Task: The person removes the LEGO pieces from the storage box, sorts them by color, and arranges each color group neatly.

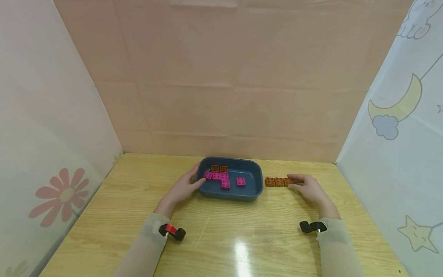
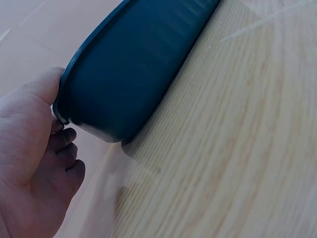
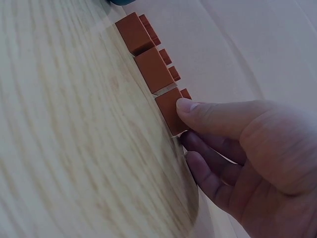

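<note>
A dark blue tray (image 1: 231,197) stands on the table, and my left hand (image 1: 180,188) grips its left end. In the left wrist view the thumb of that hand (image 2: 29,148) lies at the tray's rim (image 2: 79,52), with the fingers curled below. To the right of the tray, three orange-brown building bricks (image 1: 279,182) sit in a row, studs up. My right hand (image 1: 309,187) pinches the rightmost brick (image 3: 171,111), its thumb on the near face; the far fingers are partly hidden. The other two bricks (image 3: 154,70) stand beside it.
Inside the tray lie several pink bricks (image 1: 217,176) on the left, a single pink brick (image 1: 240,182) near the middle, and two brown bricks (image 1: 223,169) with hollow undersides up. Pale cloths (image 1: 221,96) rise behind the wooden table (image 1: 221,234) and at both sides.
</note>
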`<state>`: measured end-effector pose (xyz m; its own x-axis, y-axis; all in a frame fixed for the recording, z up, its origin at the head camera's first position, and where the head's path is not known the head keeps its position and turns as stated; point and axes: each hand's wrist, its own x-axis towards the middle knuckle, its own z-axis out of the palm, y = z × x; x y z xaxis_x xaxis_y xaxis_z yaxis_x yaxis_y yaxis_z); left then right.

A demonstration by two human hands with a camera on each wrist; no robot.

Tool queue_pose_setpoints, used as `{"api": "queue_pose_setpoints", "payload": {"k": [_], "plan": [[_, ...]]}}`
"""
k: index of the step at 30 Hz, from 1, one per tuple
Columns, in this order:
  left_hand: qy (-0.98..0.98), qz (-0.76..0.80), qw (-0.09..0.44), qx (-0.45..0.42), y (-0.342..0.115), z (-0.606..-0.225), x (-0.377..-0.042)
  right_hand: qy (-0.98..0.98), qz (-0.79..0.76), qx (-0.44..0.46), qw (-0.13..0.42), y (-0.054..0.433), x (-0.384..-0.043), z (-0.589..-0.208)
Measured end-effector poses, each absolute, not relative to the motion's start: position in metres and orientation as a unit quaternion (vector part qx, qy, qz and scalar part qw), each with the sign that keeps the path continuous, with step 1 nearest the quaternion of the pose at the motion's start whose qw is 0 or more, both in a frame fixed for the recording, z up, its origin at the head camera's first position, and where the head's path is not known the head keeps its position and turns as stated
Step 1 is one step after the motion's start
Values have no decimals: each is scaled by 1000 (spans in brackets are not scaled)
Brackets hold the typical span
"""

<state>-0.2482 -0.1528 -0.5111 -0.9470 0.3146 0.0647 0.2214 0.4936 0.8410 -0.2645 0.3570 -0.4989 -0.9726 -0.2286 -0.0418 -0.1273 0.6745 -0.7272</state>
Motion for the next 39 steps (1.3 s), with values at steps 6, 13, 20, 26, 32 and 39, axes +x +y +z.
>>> {"api": "queue_pose_setpoints", "payload": {"k": [6,13,20,26,32,39], "plan": [[864,476,46,156,-153,-512,-249,913,-392,-97,62,357,-264,-499],[862,479,46,157,-153,-513,-249,912,-392,-103,58,356,-263,-498],[859,486,50,154,-153,-512,-249,913,-390,-103,59,356,-263,-498],[858,488,49,151,-152,-511,-248,913,-390,-102,61,359,-264,-498],[855,493,53,153,-153,-510,-248,912,-393,-98,61,361,-263,-493],[853,495,58,155,-153,-510,-249,917,-386,-101,27,353,-262,-478]]}}
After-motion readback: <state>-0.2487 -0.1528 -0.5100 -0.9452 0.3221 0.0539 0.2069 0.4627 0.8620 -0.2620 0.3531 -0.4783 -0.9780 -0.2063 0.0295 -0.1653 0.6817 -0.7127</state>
